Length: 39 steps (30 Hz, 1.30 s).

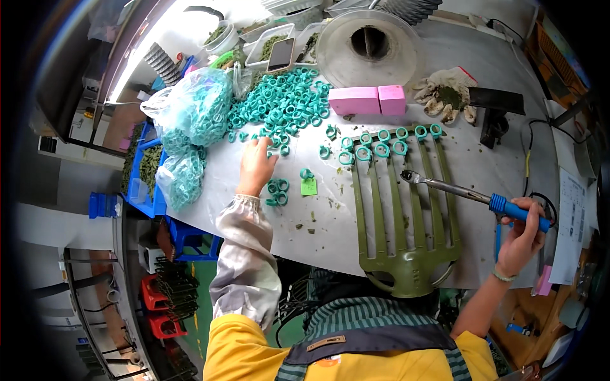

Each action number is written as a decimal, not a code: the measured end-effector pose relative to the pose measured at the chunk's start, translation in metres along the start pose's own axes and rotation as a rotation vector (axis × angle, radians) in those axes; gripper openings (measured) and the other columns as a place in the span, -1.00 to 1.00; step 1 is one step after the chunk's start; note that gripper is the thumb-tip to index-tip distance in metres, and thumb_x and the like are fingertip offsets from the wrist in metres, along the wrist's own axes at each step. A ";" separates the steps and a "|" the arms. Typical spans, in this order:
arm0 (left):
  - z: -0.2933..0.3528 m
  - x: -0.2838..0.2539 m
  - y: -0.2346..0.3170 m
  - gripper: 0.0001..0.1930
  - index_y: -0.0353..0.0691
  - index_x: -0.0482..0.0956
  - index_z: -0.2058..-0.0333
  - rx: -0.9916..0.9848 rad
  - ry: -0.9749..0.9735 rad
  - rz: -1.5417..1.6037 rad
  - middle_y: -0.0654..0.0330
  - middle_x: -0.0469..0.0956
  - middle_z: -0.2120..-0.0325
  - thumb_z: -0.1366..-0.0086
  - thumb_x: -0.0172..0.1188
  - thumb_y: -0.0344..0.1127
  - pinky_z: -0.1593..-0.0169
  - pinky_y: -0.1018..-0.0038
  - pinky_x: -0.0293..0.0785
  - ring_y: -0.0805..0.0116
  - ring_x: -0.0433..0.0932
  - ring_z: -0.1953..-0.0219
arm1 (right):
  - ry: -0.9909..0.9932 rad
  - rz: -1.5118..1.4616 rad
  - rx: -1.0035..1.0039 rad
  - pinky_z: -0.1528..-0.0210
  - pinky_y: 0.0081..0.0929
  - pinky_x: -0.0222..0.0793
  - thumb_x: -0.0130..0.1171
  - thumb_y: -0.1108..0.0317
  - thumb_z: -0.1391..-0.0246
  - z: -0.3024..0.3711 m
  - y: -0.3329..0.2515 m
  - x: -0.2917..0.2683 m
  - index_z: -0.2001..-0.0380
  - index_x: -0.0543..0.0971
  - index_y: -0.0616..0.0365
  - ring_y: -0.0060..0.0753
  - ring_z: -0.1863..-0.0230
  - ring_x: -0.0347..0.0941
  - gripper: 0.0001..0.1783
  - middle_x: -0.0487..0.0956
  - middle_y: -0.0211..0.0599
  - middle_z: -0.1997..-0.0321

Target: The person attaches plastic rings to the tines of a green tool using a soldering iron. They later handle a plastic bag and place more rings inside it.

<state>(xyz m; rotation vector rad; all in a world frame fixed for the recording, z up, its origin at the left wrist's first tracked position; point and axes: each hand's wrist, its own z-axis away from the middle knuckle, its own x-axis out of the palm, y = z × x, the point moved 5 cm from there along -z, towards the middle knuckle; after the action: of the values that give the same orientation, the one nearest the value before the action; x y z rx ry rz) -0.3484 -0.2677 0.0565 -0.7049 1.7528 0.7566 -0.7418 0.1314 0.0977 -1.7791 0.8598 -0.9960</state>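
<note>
Here, in the head view, the left hand (pixel 256 166) reaches forward over the white-covered table (pixel 470 159), fingers spread and curled down onto the near edge of a heap of teal rings (pixel 283 101); whether a ring is pinched under the fingertips cannot be told. A few loose rings (pixel 277 192) lie just beside the wrist, next to a small green square tag (pixel 309 186). The forearm wears a grey sleeve cover (pixel 244 254) over a yellow top.

The right hand (pixel 522 236) is clenched around the blue handle of a ratchet wrench (pixel 467 193), whose metal shaft points left and up, its head hovering over or resting on the tines of an olive-green fork-shaped part (pixel 406 209); contact cannot be told. That part lies flat in the middle of the table, tines pointing away, each tip carrying a teal ring.

Beyond the tines sit two pink blocks (pixel 368 100), touching side by side. A clear plastic bag of teal rings (pixel 197 108) stands at the left table edge, with a second one just below it. A phone (pixel 280 54) rests on a tray behind the heap, and a round clear lid (pixel 370 47) lies near it. Dirty work gloves (pixel 445 98) lie to the right of the blocks.
</note>
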 end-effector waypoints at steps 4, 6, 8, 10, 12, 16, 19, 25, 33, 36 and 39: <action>0.020 0.007 -0.004 -0.71 -0.15 0.59 0.10 0.101 0.052 -0.007 -0.02 0.57 0.26 -0.16 0.23 -0.48 0.12 0.19 0.46 -0.01 0.52 0.21 | 0.003 0.023 -0.013 0.52 -0.63 0.40 0.08 0.29 -0.28 0.001 -0.003 0.001 0.40 0.60 0.27 -0.55 0.57 0.45 -0.73 0.63 -0.21 0.31; 0.019 0.006 -0.016 -0.72 -0.16 0.59 0.06 -0.082 0.013 0.199 -0.01 0.59 0.24 -0.24 0.17 -0.49 0.16 0.25 0.50 0.08 0.56 0.23 | 0.000 0.027 -0.023 0.52 -0.63 0.41 0.07 0.28 -0.28 0.002 -0.004 0.001 0.40 0.60 0.26 -0.55 0.57 0.45 -0.72 0.63 -0.21 0.31; 0.019 0.008 -0.033 -0.75 -0.26 0.59 0.02 -0.355 0.023 0.831 0.06 0.63 0.19 -0.42 -0.01 -0.48 0.23 0.48 0.58 0.35 0.63 0.27 | 0.015 0.047 -0.029 0.51 -0.64 0.41 0.07 0.26 -0.29 0.003 -0.007 0.000 0.41 0.60 0.25 -0.57 0.57 0.45 -0.71 0.64 -0.23 0.30; 0.022 0.010 -0.040 -0.76 -0.35 0.59 0.06 -0.547 0.013 1.248 0.10 0.61 0.20 -0.44 -0.03 -0.48 0.17 0.53 0.58 0.42 0.60 0.26 | 0.013 0.055 -0.029 0.51 -0.65 0.41 0.07 0.25 -0.29 0.004 -0.009 -0.001 0.40 0.60 0.25 -0.57 0.56 0.46 -0.70 0.64 -0.24 0.30; 0.023 0.007 -0.038 -0.77 -0.36 0.60 0.07 -0.562 0.005 1.318 0.08 0.61 0.19 -0.44 -0.01 -0.46 0.16 0.54 0.58 0.42 0.60 0.26 | 0.012 0.063 -0.028 0.50 -0.66 0.41 0.07 0.24 -0.30 0.005 -0.009 -0.004 0.40 0.61 0.24 -0.58 0.56 0.46 -0.70 0.64 -0.25 0.30; 0.022 -0.003 -0.023 -0.81 -0.32 0.63 0.14 -0.417 0.023 0.875 0.16 0.64 0.27 -0.36 0.16 -0.38 0.18 0.50 0.55 0.44 0.61 0.24 | 0.023 0.065 -0.031 0.50 -0.68 0.41 0.08 0.23 -0.30 0.006 -0.010 -0.007 0.38 0.61 0.24 -0.59 0.55 0.47 -0.70 0.64 -0.26 0.30; 0.024 -0.010 -0.005 -0.84 -0.32 0.64 0.30 -0.265 0.135 0.509 0.15 0.63 0.45 -0.26 0.27 -0.33 0.25 0.37 0.50 0.34 0.59 0.35 | 0.021 0.059 -0.035 0.50 -0.68 0.41 0.08 0.23 -0.30 0.006 -0.011 -0.007 0.38 0.61 0.24 -0.59 0.55 0.47 -0.70 0.64 -0.26 0.29; 0.024 0.006 0.022 -0.75 -0.22 0.59 0.48 -0.213 0.156 0.047 0.13 0.52 0.51 -0.19 0.35 -0.17 0.25 0.25 0.40 0.14 0.50 0.36 | 0.013 0.054 -0.045 0.49 -0.68 0.43 0.08 0.24 -0.30 0.005 -0.013 -0.008 0.38 0.60 0.24 -0.59 0.55 0.48 -0.71 0.64 -0.24 0.29; 0.036 0.008 0.008 -0.92 -0.24 0.61 0.38 0.018 0.274 0.096 0.16 0.54 0.39 -0.15 0.31 -0.40 0.16 0.30 0.48 0.19 0.55 0.27 | 0.004 0.055 -0.042 0.49 -0.69 0.43 0.08 0.23 -0.30 0.005 -0.013 -0.007 0.38 0.60 0.22 -0.59 0.55 0.48 -0.71 0.64 -0.26 0.30; 0.032 0.006 0.012 -0.90 -0.29 0.59 0.25 -0.352 0.018 0.555 0.15 0.57 0.22 -0.26 0.20 -0.47 0.09 0.41 0.54 0.30 0.61 0.12 | 0.026 0.082 -0.035 0.48 -0.69 0.43 0.08 0.23 -0.30 0.006 -0.013 -0.010 0.38 0.61 0.22 -0.58 0.55 0.48 -0.71 0.64 -0.26 0.30; 0.029 -0.008 0.052 -0.85 -0.29 0.56 0.14 -0.389 -0.056 1.260 0.13 0.55 0.07 -0.32 0.14 -0.49 -0.02 0.45 0.56 0.35 0.58 -0.01 | 0.023 0.083 -0.046 0.48 -0.70 0.43 0.08 0.23 -0.30 0.006 -0.013 -0.011 0.38 0.61 0.22 -0.58 0.55 0.49 -0.71 0.64 -0.27 0.29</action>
<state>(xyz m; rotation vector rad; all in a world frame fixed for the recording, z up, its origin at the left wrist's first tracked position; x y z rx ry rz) -0.3694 -0.2118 0.0649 0.3059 1.9069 1.9545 -0.7396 0.1477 0.1055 -1.7586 0.9697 -0.9518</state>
